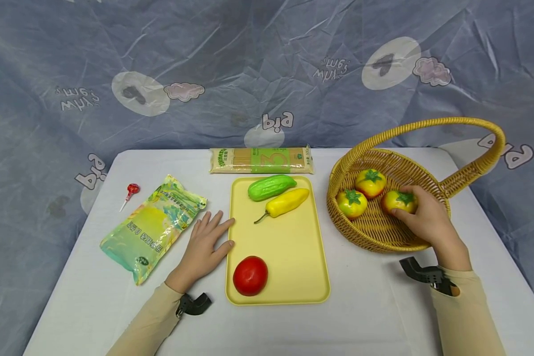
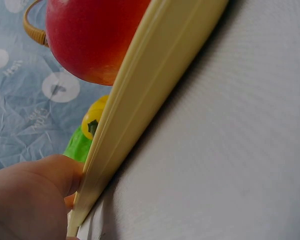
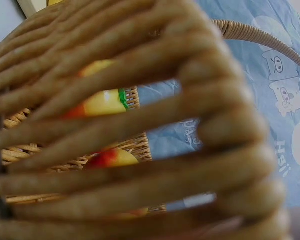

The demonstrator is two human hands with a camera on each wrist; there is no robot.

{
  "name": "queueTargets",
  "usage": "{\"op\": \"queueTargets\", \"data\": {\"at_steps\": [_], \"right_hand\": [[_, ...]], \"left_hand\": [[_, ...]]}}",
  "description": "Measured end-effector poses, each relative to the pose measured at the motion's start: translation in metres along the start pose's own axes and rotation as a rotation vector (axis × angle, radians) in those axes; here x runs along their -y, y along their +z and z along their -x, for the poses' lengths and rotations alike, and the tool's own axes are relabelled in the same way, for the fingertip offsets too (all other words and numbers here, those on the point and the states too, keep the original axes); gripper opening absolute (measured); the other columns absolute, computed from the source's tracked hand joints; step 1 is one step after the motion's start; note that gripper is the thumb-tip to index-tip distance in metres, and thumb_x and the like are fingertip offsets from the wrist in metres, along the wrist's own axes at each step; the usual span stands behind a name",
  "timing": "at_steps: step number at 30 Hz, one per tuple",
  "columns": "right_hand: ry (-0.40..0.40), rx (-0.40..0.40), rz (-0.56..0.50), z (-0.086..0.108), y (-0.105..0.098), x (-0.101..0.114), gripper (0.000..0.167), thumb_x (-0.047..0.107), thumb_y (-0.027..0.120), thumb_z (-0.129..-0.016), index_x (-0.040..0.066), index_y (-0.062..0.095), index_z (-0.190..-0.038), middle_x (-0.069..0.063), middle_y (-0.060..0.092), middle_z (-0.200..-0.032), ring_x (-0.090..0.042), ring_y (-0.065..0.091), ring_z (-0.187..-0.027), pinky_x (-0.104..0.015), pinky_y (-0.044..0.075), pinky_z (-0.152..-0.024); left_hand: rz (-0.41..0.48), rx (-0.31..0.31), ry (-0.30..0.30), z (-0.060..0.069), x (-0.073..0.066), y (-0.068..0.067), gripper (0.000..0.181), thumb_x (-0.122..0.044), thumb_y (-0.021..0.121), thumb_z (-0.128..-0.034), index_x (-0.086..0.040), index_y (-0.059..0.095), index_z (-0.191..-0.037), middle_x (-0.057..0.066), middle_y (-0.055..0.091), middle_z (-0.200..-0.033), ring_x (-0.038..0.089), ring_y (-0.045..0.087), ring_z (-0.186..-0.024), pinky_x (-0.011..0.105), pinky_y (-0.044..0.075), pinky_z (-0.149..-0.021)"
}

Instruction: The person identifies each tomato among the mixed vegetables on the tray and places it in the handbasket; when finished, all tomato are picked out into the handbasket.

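My right hand (image 1: pixel 430 220) reaches over the near right rim of a wicker basket (image 1: pixel 382 243) and grips a yellow-red tomato (image 1: pixel 392 200) with a green top. Two similar tomatoes, one at the back (image 1: pixel 370 183) and one at the left (image 1: pixel 351 204), lie beside it. The basket's weave hides most of this in the right wrist view. My left hand (image 1: pixel 204 249), fingers spread and straight, touches the left edge of a yellow tray (image 1: pixel 289 257). On that tray lie a green cucumber-like vegetable (image 1: pixel 271 187), a yellow pepper (image 1: pixel 288 201) and a red round fruit (image 2: pixel 92 37).
A green-yellow plastic pack (image 1: pixel 153 230) lies left of the left hand, with a red lollipop (image 1: pixel 133 189) beyond it. A noodle packet (image 1: pixel 261 160) lies behind the tray. The basket's tall handle (image 1: pixel 431 124) arches up at the right. Printed cloth (image 1: pixel 231 64) hangs behind the white table (image 1: pixel 360 306).
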State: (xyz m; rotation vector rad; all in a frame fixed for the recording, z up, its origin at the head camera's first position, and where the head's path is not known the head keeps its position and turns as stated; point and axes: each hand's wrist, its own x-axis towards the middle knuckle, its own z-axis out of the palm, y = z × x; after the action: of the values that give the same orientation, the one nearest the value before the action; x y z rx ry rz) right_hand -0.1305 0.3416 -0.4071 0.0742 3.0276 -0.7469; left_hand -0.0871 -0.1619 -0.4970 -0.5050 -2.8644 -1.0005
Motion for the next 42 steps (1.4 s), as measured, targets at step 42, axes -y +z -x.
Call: {"op": "queueTargets", "data": {"at_steps": [42], "right_hand": [[-0.052,-0.155,-0.073,0.0074,-0.0034,0.0064,0.05,0.011,0.068,-0.094,-0.003,0.05,-0.139,-0.036,0.048,-0.142,-0.059,0.041,-0.13,-0.076,0.031,-0.101]], "left_hand": [[-0.003,0.014,-0.007,-0.0004,-0.0002,-0.0008,0.052,-0.028,0.067,-0.0945,-0.014,0.059,-0.144,0.022,0.041,-0.16,0.051,0.022,-0.154,0.069,0.013,-0.123]]}}
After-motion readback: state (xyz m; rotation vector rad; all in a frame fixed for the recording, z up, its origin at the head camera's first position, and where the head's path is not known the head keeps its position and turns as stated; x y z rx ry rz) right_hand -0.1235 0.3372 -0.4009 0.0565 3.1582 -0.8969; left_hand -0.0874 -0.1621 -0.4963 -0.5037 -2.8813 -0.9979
